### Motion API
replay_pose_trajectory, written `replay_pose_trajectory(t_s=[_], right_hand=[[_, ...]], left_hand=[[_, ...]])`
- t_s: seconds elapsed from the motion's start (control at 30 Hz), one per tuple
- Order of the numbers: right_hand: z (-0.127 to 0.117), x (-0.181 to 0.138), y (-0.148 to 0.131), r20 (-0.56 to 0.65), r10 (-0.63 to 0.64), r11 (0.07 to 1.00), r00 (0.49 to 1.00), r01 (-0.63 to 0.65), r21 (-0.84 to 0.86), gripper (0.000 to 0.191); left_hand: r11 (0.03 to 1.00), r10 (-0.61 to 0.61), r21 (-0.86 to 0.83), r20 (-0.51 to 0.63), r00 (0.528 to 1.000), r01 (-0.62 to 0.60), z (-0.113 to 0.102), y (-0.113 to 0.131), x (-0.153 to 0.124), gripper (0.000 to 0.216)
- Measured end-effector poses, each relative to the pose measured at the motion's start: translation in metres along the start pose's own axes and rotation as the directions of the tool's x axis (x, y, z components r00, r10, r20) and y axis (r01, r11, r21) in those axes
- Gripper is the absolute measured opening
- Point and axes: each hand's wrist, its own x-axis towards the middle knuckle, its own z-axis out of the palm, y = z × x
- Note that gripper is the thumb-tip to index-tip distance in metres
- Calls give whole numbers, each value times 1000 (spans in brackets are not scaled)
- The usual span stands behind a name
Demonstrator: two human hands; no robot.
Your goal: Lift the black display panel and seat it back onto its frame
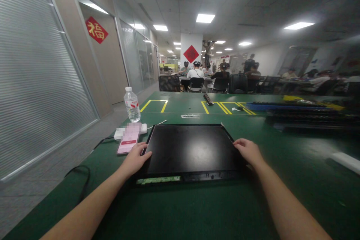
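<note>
1. The green table (197, 213) has a smooth, faintly sheened top; its left edge slants away toward the far left corner.
2. A flat rectangular black panel (182, 150) lies on the table, well short of the far edge and in from the left edge. Its face is smooth and dark with a soft, cloudy reflection, bordered by a thin black rim.
3. Along the panel's side nearest the person runs a narrow dark strip, with a long green board (159, 180), mottled in texture, at its left part.
4. The left hand (137, 159) touches the panel's left side, thumb and fingers slightly parted at the rim; whether they grip or only rest there cannot be told.
5. The right hand (249, 150) has its fingers bent close together at the panel's right rim; their hold cannot be told either.
6. Near the table's left edge stands a clear, ribbed plastic bottle (132, 107) with a white cap and red marks. Nearer the person lies a slim phone (128, 143) with a pink screen.
7. Toward the far edge, straight yellow tape (153, 100) forms angular outlines; a narrow, bumpy dark bar (208, 99) lies beside some of it.
8. Toward the table's right, long black pieces (303, 118) lie beside a blue strip (258, 107), partly blurred.
</note>
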Motion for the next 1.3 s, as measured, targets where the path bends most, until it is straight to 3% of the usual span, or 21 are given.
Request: replay_pose_trajectory(t_s=[0.23,0.47,0.97,1.3], right_hand=[[-2,0,-2,-6,5,999,1000,-5,46,17],[-2,-1,-3,3,15,997,1000,-15,76,16],[-3,1,0,-3,27,999,1000,-27,43,16],[-3,1,0,-1,36,997,999,-36,65,16]], left_hand=[[998,-18,53,39,999,16,2,0,-2,54],[999,-5,33,21,1000,5,2,-1,-2,48],[998,-15,60,41,999,12,5,3,-4,54],[1000,-23,-20,16,1000,24,2,7,-7,47]])
